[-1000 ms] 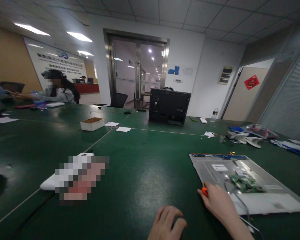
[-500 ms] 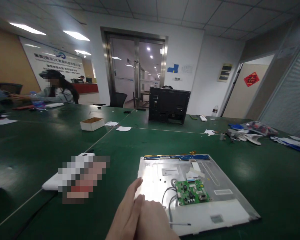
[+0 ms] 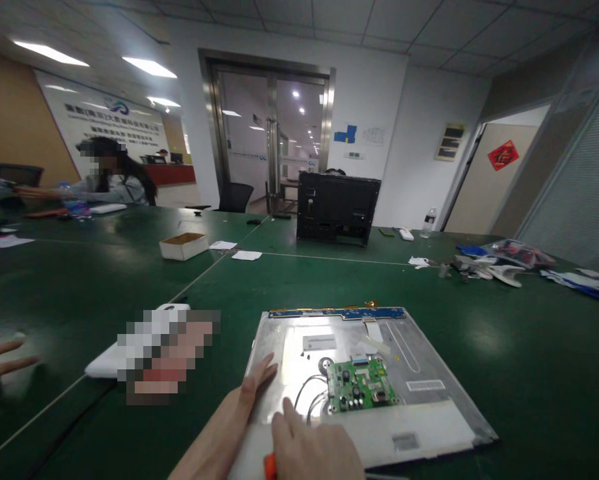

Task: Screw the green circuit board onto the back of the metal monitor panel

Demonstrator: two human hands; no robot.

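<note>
A display panel [image 3: 429, 385] lies on the table in front of me, its metal back facing up. Fixed to it is a green circuit board [image 3: 362, 385] with two dark cables, and a blue board strip [image 3: 329, 313] runs along its far edge. My left hand [image 3: 252, 393] rests on the panel's left side with fingers stretched out. Over the near left part, my right hand [image 3: 316, 443] is closed on a screwdriver [image 3: 270, 466]. Its orange handle shows at the left of the fist and a thin shaft at the right; the tip is cut off by the frame.
Another person's hand [image 3: 4, 360] reaches in from the left edge. A white device [image 3: 102, 363], partly pixelated, lies left of the panel. Farther back are a small box [image 3: 184, 247], a black monitor housing [image 3: 339, 210], a bottle [image 3: 428, 223] and loose parts [image 3: 479, 269]. A person [image 3: 116, 180] sits far left.
The panel has shifted left. My hands have moved apart, the left lying farther over the panel's edge and the right lower with the screwdriver. The other person's hand has come further into view.
</note>
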